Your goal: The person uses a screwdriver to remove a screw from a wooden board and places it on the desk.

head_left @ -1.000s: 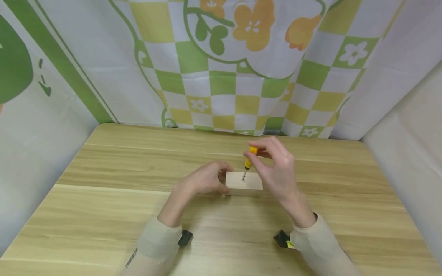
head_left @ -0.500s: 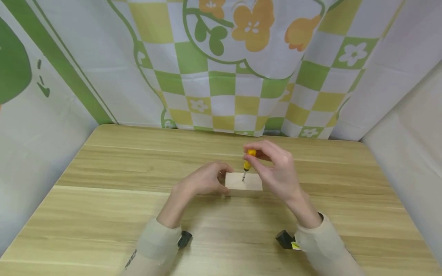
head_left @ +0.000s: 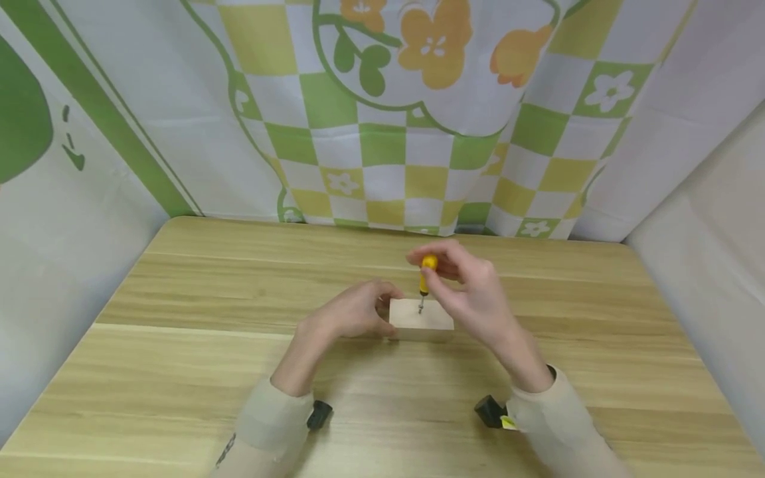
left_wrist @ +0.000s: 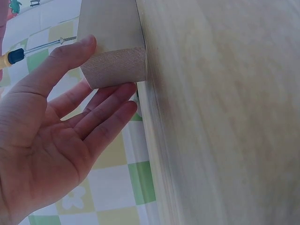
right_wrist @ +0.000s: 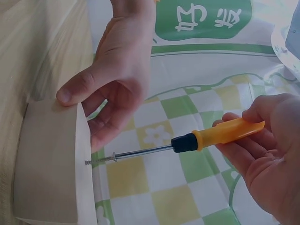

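A pale wooden block (head_left: 433, 318) lies on the table, its left end gripped by my left hand (head_left: 349, 311) with the thumb on the near side and fingers on the far side. My right hand (head_left: 475, 292) holds a screwdriver (head_left: 425, 282) by its yellow handle, between thumb and fingers. In the right wrist view the screwdriver (right_wrist: 220, 136) has a black collar and a steel shaft. Its tip meets the head of a screw (right_wrist: 101, 160), whose point stands in the block's top face. Much of the screw's thread shows above the wood.
The wood-grain table (head_left: 179, 372) spreads around the block. A checked, flowered cloth (head_left: 382, 146) hangs behind its far edge, and pale cloth walls (head_left: 711, 219) stand at the sides. Black wrist cameras (head_left: 491, 411) sit at both cuffs.
The screwdriver's handle has swung left and now stands nearer upright over the screw. My right hand shifted left with it, its fingers changing place on the handle. The left hand and block stay put.
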